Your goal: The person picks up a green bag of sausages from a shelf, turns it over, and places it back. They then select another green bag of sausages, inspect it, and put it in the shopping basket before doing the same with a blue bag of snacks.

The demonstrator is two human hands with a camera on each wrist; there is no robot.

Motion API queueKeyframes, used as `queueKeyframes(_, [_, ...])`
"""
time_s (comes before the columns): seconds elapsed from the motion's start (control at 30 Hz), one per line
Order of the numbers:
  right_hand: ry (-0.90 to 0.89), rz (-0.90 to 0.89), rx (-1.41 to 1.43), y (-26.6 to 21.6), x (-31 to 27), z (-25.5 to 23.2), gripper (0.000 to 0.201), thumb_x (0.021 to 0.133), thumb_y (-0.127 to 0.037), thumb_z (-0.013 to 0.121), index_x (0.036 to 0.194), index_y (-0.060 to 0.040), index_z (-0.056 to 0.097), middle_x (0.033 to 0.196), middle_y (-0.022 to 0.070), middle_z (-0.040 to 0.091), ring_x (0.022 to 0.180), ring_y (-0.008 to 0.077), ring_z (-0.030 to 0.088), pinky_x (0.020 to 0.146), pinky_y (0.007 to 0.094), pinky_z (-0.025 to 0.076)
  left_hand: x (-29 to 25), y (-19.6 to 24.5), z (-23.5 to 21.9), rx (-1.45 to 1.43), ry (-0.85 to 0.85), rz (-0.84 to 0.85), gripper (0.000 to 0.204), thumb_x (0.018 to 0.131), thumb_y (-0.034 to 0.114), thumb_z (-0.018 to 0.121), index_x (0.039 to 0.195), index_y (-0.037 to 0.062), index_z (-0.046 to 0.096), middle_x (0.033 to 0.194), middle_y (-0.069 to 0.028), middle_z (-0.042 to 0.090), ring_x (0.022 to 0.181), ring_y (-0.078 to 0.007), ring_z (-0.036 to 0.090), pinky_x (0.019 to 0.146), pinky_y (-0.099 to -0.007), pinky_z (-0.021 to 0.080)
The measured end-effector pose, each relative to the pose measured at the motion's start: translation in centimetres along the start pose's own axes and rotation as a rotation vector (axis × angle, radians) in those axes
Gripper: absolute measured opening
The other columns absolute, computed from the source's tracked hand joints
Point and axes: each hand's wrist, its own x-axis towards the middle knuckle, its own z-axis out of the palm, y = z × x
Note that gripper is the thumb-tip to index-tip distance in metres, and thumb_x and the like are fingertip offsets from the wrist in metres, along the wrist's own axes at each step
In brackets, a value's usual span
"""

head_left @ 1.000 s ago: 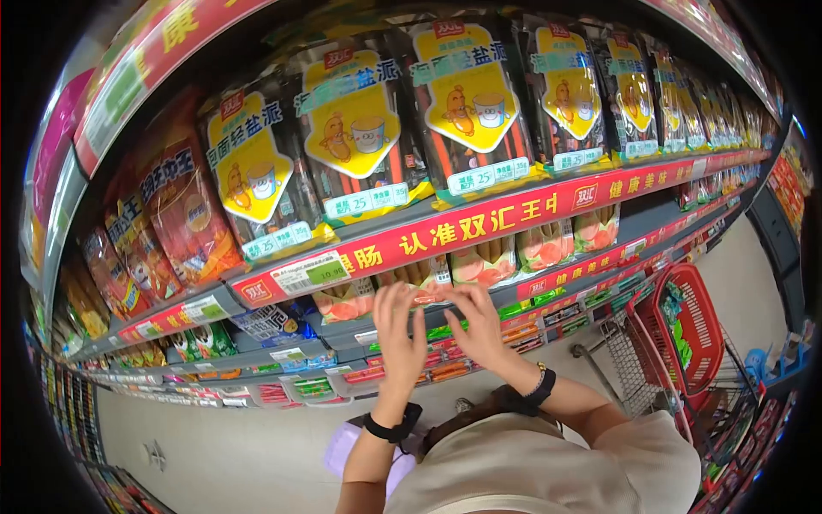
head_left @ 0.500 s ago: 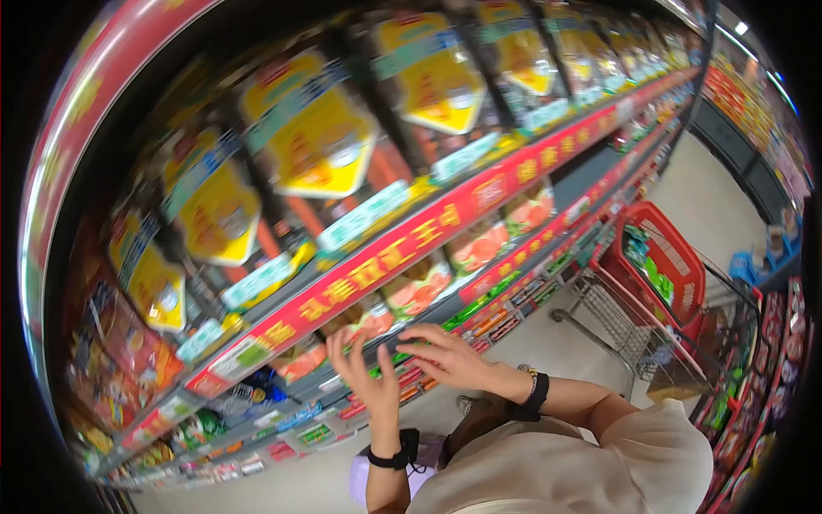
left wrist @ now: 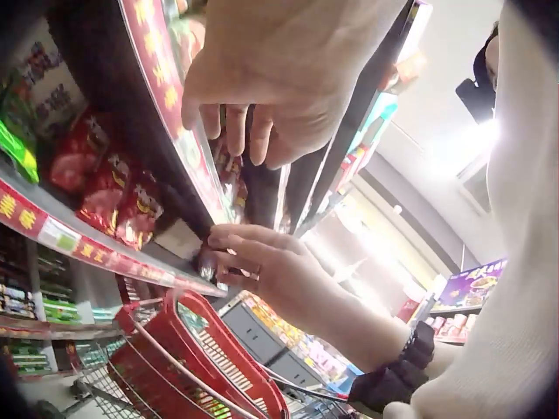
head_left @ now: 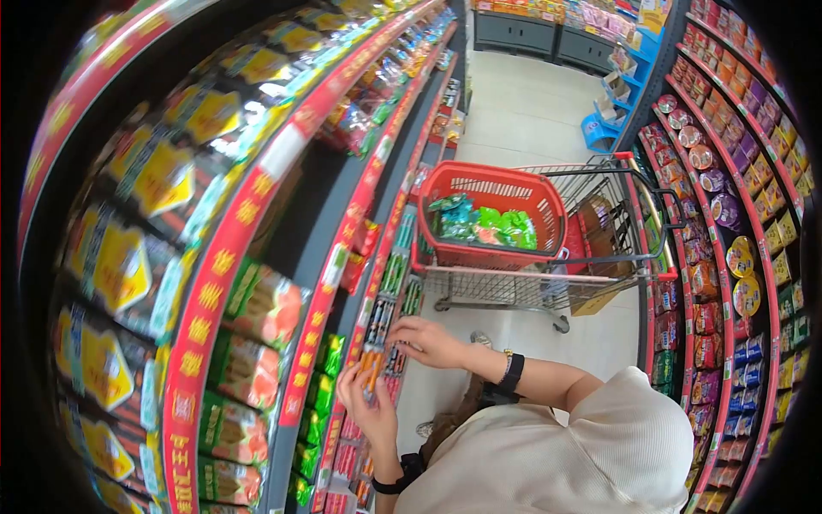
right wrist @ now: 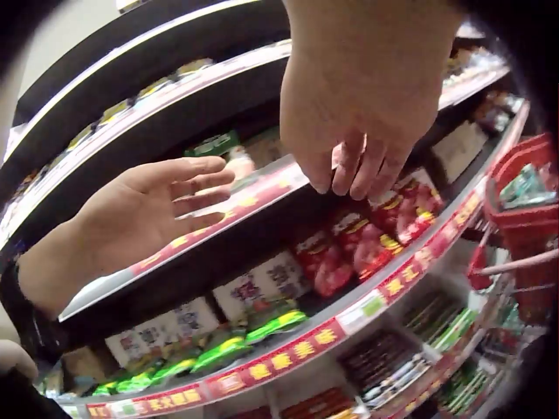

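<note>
My left hand (head_left: 370, 413) hovers in front of the shelf at the lower middle of the head view, its fingers loosely bent and nothing in them. A little further along the aisle is my right hand (head_left: 431, 344), also empty with relaxed fingers; the two hands stand apart. In the right wrist view both the right hand (right wrist: 362, 109) and the left hand (right wrist: 148, 209) are in front of shelves that hold red packets (right wrist: 356, 243) and green packets (right wrist: 218, 351). Packs with a peach-coloured picture (head_left: 244, 368) line a shelf left of the hands.
A shopping cart (head_left: 548, 287) carries a red basket (head_left: 445, 184) with green and teal packets (head_left: 514, 227) inside. Yellow-labelled sausage packs (head_left: 107, 355) fill the upper left shelf. Another stocked shelf (head_left: 711, 300) runs along the right. Pale floor (head_left: 531, 111) stretches ahead.
The head view has swung right along the aisle, so the cart now sits in the centre and the sausage packs at the left. Both hands stay empty.
</note>
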Motion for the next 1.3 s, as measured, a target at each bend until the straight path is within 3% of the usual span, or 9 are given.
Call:
queueKeyframes(0.3, [0.222,0.608,-0.223,22.2,-3.9,-15.1,0.023,0.077,-0.018,0.061,0.096,-0.0043,0.062,0.099,0.0183,0.058,0.092,0.0343,0.057,0.079,0.0429,0.047,7.1,4.8,20.6,-0.120,-0.507,0.126,0.028,0.079,0.011,0.063,0.105,0.0029,0.056,0.111,-0.0144,0.054,0.110,-0.0330,0.047,0.095,-0.0416,0.036])
queueKeyframes(0.5, [-0.096,0.905,-0.296,32.3,-2.5,-16.6,0.027,0.083,-0.027,0.052,0.100,-0.0074,0.060,0.102,0.0231,0.059,0.090,0.0393,0.059,0.076,0.0455,0.048,7.6,3.8,32.0,-0.099,-0.657,0.106,0.036,0.080,0.019,0.063,0.110,0.0022,0.054,0.116,-0.0160,0.052,0.114,-0.0355,0.044,0.099,-0.0435,0.034])
queueKeyframes(0.67, [-0.195,0.844,-0.326,36.9,-1.7,-13.7,0.051,0.071,-0.045,0.067,0.109,-0.0122,0.058,0.100,0.0205,0.062,0.088,0.0377,0.062,0.077,0.0437,0.050,5.9,4.6,32.8,-0.036,-0.717,-0.050,0.041,0.082,0.027,0.060,0.115,0.0033,0.052,0.119,-0.0158,0.050,0.118,-0.0349,0.040,0.100,-0.0429,0.033])
queueKeyframes(0.73, [-0.398,0.885,-0.436,36.9,-1.0,-13.7,0.055,0.066,-0.047,0.072,0.104,-0.0089,0.061,0.099,0.0193,0.063,0.089,0.0360,0.062,0.077,0.0428,0.050,5.7,4.3,32.3,-0.016,-0.773,-0.143,0.042,0.083,0.028,0.059,0.116,0.0034,0.050,0.120,-0.0160,0.049,0.118,-0.0347,0.040,0.101,-0.0424,0.032])
queueKeyframes(0.93, [-0.552,0.844,-0.577,37.8,-0.7,-14.3,0.055,0.074,-0.046,0.062,0.111,-0.0051,0.057,0.099,0.0244,0.062,0.094,0.0365,0.060,0.078,0.0445,0.048,5.4,4.5,32.6,0.021,-0.765,-0.230,0.044,0.086,0.032,0.056,0.119,0.0028,0.049,0.121,-0.0155,0.048,0.119,-0.0330,0.040,0.101,-0.0415,0.033])
queueKeyframes(1.1, [-0.509,0.749,-0.368,40.7,-3.1,-16.7,0.039,0.078,-0.036,0.056,0.093,-0.0007,0.064,0.090,0.0228,0.064,0.085,0.0377,0.062,0.078,0.0452,0.048,5.7,4.8,32.6,-0.076,-0.820,-0.282,0.046,0.086,0.032,0.056,0.120,0.0028,0.048,0.121,-0.0160,0.048,0.117,-0.0328,0.043,0.098,-0.0419,0.035])
queueKeyframes(1.2, [-0.310,0.742,-0.210,40.1,-4.2,-22.6,0.028,0.078,-0.025,0.052,0.078,0.0006,0.063,0.063,0.0130,0.061,0.058,0.0234,0.061,0.056,0.0360,0.045,6.3,5.0,32.0,-0.182,-0.770,-0.272,0.046,0.085,0.033,0.057,0.118,0.0024,0.049,0.117,-0.0161,0.052,0.111,-0.0331,0.049,0.094,-0.0405,0.039])
queueKeyframes(1.27, [-0.122,0.812,0.183,39.3,-4.8,-26.3,0.019,0.079,-0.015,0.051,0.067,-0.0033,0.059,0.055,-0.0041,0.047,0.048,0.0073,0.039,0.044,0.0241,0.028,7.4,5.7,31.0,-0.367,-0.787,-0.351,0.044,0.085,0.033,0.057,0.115,0.0012,0.051,0.111,-0.0175,0.054,0.107,-0.0339,0.051,0.091,-0.0407,0.041])
queueKeyframes(1.3, [-0.132,0.708,0.219,37.7,-4.2,-28.4,0.018,0.079,-0.015,0.051,0.070,-0.0022,0.060,0.060,-0.0037,0.050,0.052,0.0074,0.040,0.047,0.0238,0.029,7.5,5.8,30.9,-0.383,-0.735,-0.327,0.044,0.087,0.035,0.055,0.113,-0.0001,0.052,0.106,-0.0170,0.058,0.102,-0.0301,0.056,0.086,-0.0395,0.045])
